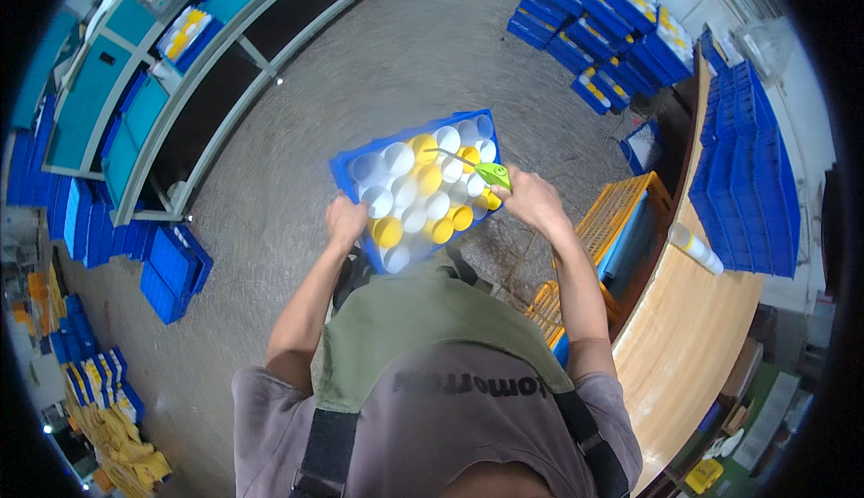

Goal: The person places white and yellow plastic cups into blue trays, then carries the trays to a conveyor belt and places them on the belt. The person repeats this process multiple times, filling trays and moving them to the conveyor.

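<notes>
Low in front of my body is a blue crate [339, 170], tilted, with several white cups [378, 200] and yellow cups [387, 232] packed inside, their round openings facing up. My left hand [346, 220] is closed on the crate's near-left rim. At the right side, my right hand [531, 199] is wrapped round a green-handled tool [492, 174]. A thin metal shaft runs from it over the cups, bending at the tip; its exact kind is unclear. Whether the right hand also touches the crate cannot be seen.
Along the right runs a wooden table [693, 345] bearing stacked blue crates [747, 174] and a stack of cups [696, 248]. Orange baskets [621, 215] stand beside it. Filled crates [603, 30] are piled far right. A teal machine [135, 93] occupies the far left, near blue crates [171, 273].
</notes>
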`<state>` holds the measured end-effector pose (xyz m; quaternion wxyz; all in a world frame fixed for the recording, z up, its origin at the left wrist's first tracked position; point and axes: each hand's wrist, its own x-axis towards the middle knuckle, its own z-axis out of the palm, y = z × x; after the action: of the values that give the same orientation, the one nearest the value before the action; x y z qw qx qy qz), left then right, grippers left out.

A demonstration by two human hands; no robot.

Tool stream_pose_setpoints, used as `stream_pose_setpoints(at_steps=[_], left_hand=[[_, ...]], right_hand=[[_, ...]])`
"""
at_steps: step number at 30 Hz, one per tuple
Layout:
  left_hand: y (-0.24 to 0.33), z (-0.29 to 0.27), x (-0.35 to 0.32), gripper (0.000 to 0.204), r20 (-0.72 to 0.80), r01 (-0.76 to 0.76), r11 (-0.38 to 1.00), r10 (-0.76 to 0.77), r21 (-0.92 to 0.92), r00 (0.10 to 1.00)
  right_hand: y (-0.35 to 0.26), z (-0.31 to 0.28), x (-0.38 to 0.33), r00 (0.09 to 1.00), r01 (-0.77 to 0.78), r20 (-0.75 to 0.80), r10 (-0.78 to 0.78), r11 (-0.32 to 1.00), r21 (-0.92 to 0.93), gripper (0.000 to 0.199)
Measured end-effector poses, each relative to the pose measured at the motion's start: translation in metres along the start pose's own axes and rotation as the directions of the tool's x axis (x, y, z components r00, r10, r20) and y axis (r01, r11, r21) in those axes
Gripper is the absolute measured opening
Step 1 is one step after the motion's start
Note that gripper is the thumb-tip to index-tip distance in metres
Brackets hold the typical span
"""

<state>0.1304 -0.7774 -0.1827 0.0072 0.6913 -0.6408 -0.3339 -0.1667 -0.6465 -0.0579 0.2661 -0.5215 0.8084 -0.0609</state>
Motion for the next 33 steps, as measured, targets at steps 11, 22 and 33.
stream_pose_setpoints(at_steps=[11, 22, 33], left_hand=[[-0.005, -0.010, -0.038, 0.063, -0.108, 0.117, 0.993, -0.114, 0.028, 0.988], [-0.028, -0.017, -0.036, 0.073, -0.192, 0.183, 0.983, -0.179, 0.005, 0.965], [-0.077, -0.061, 0.034, 0.044, -0.202, 0.272, 0.943, -0.309, -0.191, 0.930]], right_hand=[[-0.051, 0.025, -0.002, 0.946, 0.324, 0.027, -0.323, 0.946, -0.031, 0.035], [-0.115, 0.043, 0.005, 0.876, 0.478, 0.103, -0.470, 0.876, -0.068, 0.037], [-0.179, 0.067, 0.046, 0.851, 0.513, 0.229, -0.472, 0.841, -0.173, 0.037]])
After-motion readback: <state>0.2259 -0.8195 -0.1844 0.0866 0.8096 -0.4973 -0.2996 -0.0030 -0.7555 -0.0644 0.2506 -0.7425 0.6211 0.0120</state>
